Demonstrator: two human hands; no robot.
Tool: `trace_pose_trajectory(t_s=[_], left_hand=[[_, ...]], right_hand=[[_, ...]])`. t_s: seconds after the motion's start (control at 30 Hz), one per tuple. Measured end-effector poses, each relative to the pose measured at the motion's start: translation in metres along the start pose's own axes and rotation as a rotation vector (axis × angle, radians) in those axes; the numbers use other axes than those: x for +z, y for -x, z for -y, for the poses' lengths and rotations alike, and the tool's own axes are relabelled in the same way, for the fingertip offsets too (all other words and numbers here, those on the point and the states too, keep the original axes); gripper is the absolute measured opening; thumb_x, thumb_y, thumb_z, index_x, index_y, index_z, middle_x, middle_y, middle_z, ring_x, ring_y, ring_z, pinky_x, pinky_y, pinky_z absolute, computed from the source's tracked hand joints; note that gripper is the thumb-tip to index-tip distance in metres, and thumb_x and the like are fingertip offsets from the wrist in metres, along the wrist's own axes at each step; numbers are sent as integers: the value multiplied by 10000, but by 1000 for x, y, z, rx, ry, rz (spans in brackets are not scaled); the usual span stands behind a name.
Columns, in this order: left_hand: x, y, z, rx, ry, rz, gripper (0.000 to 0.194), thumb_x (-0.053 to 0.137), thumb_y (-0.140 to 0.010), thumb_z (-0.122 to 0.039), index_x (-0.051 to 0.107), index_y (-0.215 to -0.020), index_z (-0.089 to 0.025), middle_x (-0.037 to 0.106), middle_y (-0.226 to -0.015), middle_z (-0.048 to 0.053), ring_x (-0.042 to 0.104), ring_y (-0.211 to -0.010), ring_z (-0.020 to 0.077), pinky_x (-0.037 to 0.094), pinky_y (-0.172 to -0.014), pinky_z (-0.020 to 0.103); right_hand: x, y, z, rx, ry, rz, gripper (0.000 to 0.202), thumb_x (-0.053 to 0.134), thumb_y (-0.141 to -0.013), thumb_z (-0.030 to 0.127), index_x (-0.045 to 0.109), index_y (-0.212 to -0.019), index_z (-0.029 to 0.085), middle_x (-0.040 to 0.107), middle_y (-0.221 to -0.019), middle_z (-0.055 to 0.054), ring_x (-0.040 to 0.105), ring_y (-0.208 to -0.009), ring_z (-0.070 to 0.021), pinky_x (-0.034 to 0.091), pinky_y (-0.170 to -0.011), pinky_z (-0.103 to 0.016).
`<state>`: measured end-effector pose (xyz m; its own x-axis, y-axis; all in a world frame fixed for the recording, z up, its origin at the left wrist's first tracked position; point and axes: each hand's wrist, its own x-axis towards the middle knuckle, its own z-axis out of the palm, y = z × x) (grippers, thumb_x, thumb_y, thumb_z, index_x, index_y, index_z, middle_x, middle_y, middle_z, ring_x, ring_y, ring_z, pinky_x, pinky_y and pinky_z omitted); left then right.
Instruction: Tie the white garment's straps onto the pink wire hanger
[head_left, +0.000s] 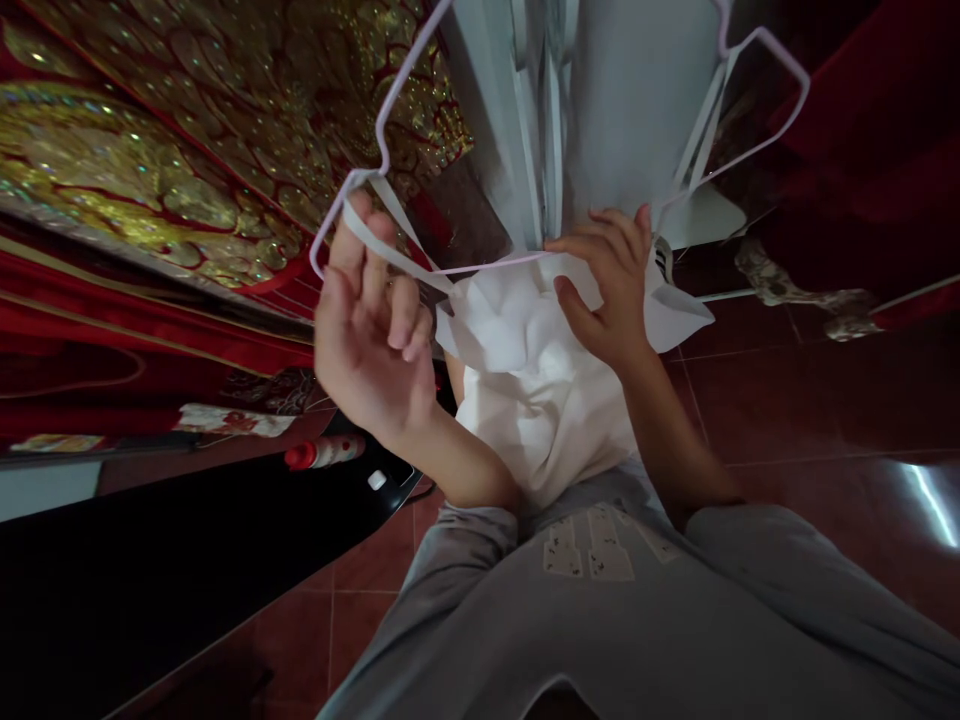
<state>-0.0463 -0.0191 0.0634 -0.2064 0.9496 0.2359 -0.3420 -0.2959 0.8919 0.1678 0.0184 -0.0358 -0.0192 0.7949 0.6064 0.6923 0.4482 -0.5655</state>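
Observation:
A lilac hanger (487,264) carries a white garment (540,390) by straps looped over both of its ends. My left hand (382,340) is raised at the hanger's left end, palm showing, with its fingers partly curled. The white strap (397,262) runs across the raised fingers, hooked on them. Over the garment's top, my right hand (607,285) has its fingers stretched and thumb apart. One of its fingertips lies at the hanger's lower bar. The garment hangs gathered against my front, its lower part out of sight.
Red and gold sequined clothing (172,190) hangs at the left. A black table (187,550) bears a red-capped bottle (326,452) and a small white case (377,480). Ahead stands a pale panel (630,100); dark red fabric (885,150) hangs at the right above the tiled floor (810,410).

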Motion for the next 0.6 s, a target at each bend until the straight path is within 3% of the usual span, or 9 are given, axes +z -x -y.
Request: trace_pose_trajectory(t_s=[0.07, 0.13, 0.23, 0.33, 0.4, 0.47, 0.53, 0.6], left_hand=[[3, -7, -16, -27, 0, 22, 406, 445, -1083, -543, 732, -1146, -263, 657, -1458, 77, 653, -1110, 298, 564, -728, 372], [-1, -15, -23, 20, -30, 11, 419, 506, -1041, -597, 720, -1212, -279, 581, -1575, 37, 566, -1320, 340, 573, -842, 387], [-18, -22, -14, 155, -97, -102, 491, 626, -946, -662, 680, -1271, -297, 489, -1661, 1, 487, -1409, 357, 564, -882, 378], [-33, -23, 9, 284, -93, -372, 418, 578, -997, -584, 605, -1312, -310, 479, -1659, -10, 614, -1078, 223, 520, -704, 275], [-32, -16, 24, 278, -54, -489, 335, 606, -1019, -426, 555, -1325, -299, 546, -1587, 24, 569, -799, 125, 422, -577, 216], [-23, -5, 36, 169, -15, -487, 302, 627, -1020, -302, 536, -1306, -271, 627, -1476, 62, 513, -672, 82, 332, -515, 189], [-7, 7, 43, 39, 19, -375, 260, 617, -1012, -209, 556, -1264, -240, 672, -1405, 93, 506, -618, 75, 300, -493, 189], [8, 16, 46, -18, 76, -247, 203, 609, -1024, -215, 598, -1227, -214, 694, -1373, 123, 490, -573, 77, 281, -466, 203]], right_hand=[[2, 0, -1, -18, -4, -25, 364, 456, -1006, 448, 661, -1302, 501, 736, -1270, 37, 497, -1441, -279, 191, -1384, -588], [4, 0, -1, -77, -23, -75, 343, 484, -994, 437, 665, -1284, 466, 738, -1236, 10, 541, -1399, -302, 225, -1365, -637], [6, 0, 0, -163, -54, -121, 317, 516, -982, 392, 657, -1266, 378, 722, -1222, -29, 573, -1374, -299, 278, -1340, -667], [6, 0, 0, -173, -55, -124, 314, 521, -982, 363, 650, -1268, 365, 718, -1217, -40, 570, -1387, -282, 295, -1347, -637], [6, 1, -1, -174, -56, -129, 311, 517, -989, 371, 658, -1266, 364, 720, -1207, -48, 576, -1383, -282, 300, -1348, -635], [7, 1, -3, -181, -72, -119, 320, 532, -982, 384, 663, -1272, 352, 720, -1213, -55, 580, -1382, -290, 296, -1343, -655], [9, 2, -4, -167, -96, -90, 339, 548, -972, 391, 662, -1287, 346, 715, -1246, -58, 570, -1400, -297, 262, -1353, -673], [11, 2, -3, -144, -121, -79, 346, 549, -969, 390, 663, -1293, 345, 710, -1269, -61, 556, -1419, -299, 217, -1367, -680]])
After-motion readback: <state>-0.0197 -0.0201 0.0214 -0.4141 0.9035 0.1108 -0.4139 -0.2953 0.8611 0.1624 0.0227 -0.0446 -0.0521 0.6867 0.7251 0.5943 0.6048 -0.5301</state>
